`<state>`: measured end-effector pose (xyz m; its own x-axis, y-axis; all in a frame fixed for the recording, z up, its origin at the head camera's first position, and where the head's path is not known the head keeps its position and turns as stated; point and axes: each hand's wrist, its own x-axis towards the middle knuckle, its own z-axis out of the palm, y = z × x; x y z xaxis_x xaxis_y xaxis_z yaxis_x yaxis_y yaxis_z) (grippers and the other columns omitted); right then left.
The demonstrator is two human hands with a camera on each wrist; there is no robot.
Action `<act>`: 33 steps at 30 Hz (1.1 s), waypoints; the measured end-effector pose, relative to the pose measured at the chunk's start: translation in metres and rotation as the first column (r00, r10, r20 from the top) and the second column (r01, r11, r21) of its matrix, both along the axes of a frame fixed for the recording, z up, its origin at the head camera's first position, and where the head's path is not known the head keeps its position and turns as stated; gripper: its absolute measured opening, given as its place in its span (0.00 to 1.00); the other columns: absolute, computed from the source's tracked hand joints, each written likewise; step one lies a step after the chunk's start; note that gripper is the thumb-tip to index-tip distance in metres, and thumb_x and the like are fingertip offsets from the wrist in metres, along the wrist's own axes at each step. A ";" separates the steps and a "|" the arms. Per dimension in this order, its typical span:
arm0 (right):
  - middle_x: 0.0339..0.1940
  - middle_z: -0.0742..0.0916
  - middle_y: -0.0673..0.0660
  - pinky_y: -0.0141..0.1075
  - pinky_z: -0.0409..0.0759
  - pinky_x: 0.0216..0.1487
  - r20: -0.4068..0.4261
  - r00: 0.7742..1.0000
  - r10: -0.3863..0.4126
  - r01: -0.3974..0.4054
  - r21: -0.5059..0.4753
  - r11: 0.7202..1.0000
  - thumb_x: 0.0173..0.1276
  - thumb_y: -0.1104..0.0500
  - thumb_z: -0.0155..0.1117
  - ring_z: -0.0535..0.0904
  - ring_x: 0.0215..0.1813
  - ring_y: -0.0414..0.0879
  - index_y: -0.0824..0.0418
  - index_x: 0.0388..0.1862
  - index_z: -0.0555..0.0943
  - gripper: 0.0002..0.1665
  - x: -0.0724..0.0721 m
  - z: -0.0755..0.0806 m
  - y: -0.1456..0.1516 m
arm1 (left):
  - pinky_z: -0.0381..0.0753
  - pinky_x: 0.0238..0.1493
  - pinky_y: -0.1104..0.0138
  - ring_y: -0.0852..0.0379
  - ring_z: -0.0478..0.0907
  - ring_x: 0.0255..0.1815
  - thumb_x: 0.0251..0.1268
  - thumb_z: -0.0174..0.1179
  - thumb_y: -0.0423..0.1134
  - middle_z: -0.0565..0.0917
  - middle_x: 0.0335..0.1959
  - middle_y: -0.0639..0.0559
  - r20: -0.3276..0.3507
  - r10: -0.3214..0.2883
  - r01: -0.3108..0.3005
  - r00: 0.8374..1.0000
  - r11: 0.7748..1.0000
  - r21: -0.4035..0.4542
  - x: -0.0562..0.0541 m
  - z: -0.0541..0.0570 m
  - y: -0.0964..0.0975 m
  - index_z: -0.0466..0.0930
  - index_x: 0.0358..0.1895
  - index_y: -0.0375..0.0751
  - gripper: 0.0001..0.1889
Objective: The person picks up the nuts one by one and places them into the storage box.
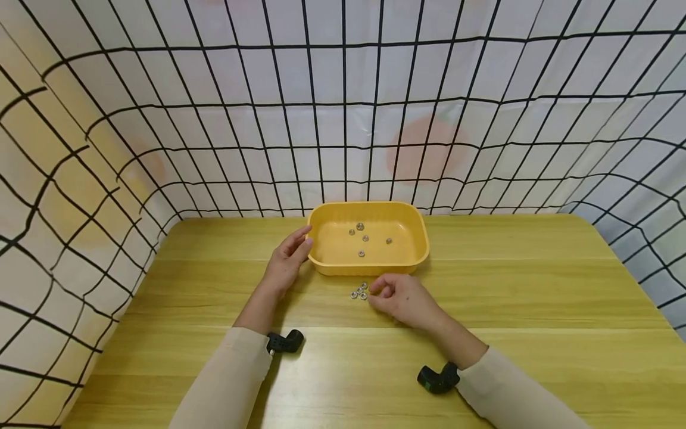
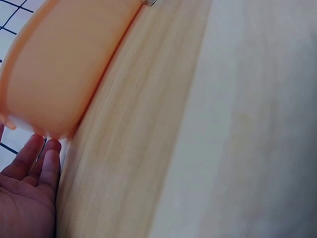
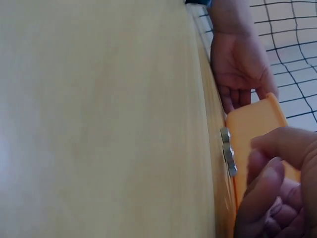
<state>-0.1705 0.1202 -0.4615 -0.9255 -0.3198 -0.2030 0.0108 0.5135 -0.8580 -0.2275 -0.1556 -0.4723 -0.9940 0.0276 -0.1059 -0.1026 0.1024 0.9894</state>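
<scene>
A yellow plastic tray (image 1: 370, 268) holds several small metal nuts (image 1: 361, 253). In front of it, more nuts (image 1: 359, 291) lie bunched on the table; the right wrist view shows some of these nuts (image 3: 228, 152) edge-on beside the tray wall (image 3: 257, 119). My left hand (image 1: 285, 265) is at the tray's left end, its nearly straight fingers (image 2: 48, 166) touching the end wall and the thumb by the rim. Just right of the bunched nuts is my right hand (image 1: 404, 298), fingers bent, thumb and index tips apart. Its palm is mostly hidden.
A wood-grain table (image 1: 536, 286) spreads around the tray. Black wire mesh (image 1: 343, 125) stands behind it and along both sides, with a pale printed sheet beyond. Each wrist wears a black camera mount (image 1: 439, 379).
</scene>
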 end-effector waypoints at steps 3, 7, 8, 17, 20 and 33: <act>0.24 0.83 0.50 0.30 0.74 0.19 0.024 1.000 0.011 -0.011 -0.003 1.000 0.66 0.57 0.73 0.75 0.17 0.40 0.58 0.43 0.84 0.10 0.000 -0.003 -0.002 | 0.71 0.75 0.51 0.47 0.68 0.75 0.78 0.57 0.49 0.73 0.73 0.41 -0.005 -0.003 0.003 1.000 1.000 0.002 0.000 0.000 0.000 0.72 0.74 0.54 0.25; 0.23 0.83 0.50 0.31 0.75 0.18 0.007 1.000 0.027 -0.027 0.004 1.000 0.66 0.57 0.72 0.75 0.16 0.40 0.59 0.44 0.84 0.11 0.000 -0.006 -0.004 | 0.72 0.75 0.51 0.47 0.68 0.75 0.78 0.57 0.49 0.72 0.73 0.41 -0.012 0.001 -0.001 1.000 1.000 0.001 0.000 -0.001 0.001 0.72 0.73 0.54 0.24; 0.23 0.83 0.50 0.31 0.75 0.18 0.001 1.000 0.030 -0.030 0.007 1.000 0.66 0.57 0.72 0.75 0.16 0.40 0.59 0.44 0.84 0.11 0.000 -0.006 -0.005 | 0.72 0.75 0.51 0.47 0.69 0.75 0.78 0.57 0.49 0.73 0.73 0.41 -0.011 0.001 -0.001 1.000 1.000 0.000 0.000 -0.001 0.001 0.72 0.74 0.54 0.24; 0.23 0.82 0.49 0.33 0.76 0.18 -0.052 0.998 0.037 -0.033 0.070 0.997 0.65 0.57 0.73 0.75 0.15 0.40 0.56 0.42 0.84 0.08 0.000 -0.007 -0.013 | 0.72 0.75 0.51 0.46 0.69 0.74 0.78 0.57 0.49 0.73 0.72 0.41 -0.006 0.006 -0.005 1.000 1.000 0.006 0.000 -0.002 0.001 0.72 0.73 0.53 0.24; 0.22 0.82 0.48 0.33 0.76 0.19 -0.068 0.997 0.042 -0.036 0.090 0.995 0.66 0.56 0.72 0.75 0.15 0.40 0.55 0.40 0.84 0.07 0.001 -0.006 -0.015 | 0.72 0.75 0.51 0.46 0.68 0.75 0.78 0.57 0.49 0.73 0.73 0.41 -0.005 0.004 -0.004 1.000 1.000 0.006 0.000 -0.002 0.001 0.72 0.74 0.53 0.24; 0.23 0.82 0.44 0.28 0.73 0.28 -0.188 0.979 0.075 -0.038 0.193 0.981 0.64 0.55 0.73 0.75 0.26 0.38 0.52 0.35 0.85 0.04 0.002 -0.008 -0.017 | 0.73 0.74 0.52 0.47 0.69 0.74 0.78 0.58 0.49 0.74 0.71 0.42 -0.004 0.017 -0.017 1.000 1.000 0.004 0.001 0.000 0.002 0.73 0.72 0.55 0.24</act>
<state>-0.1690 0.1036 -0.4691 -0.9346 -0.3457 -0.0834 -0.1791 0.6602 -0.7294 -0.2266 -0.1531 -0.4724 -0.9947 0.0113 -0.1021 -0.1005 0.0963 0.9903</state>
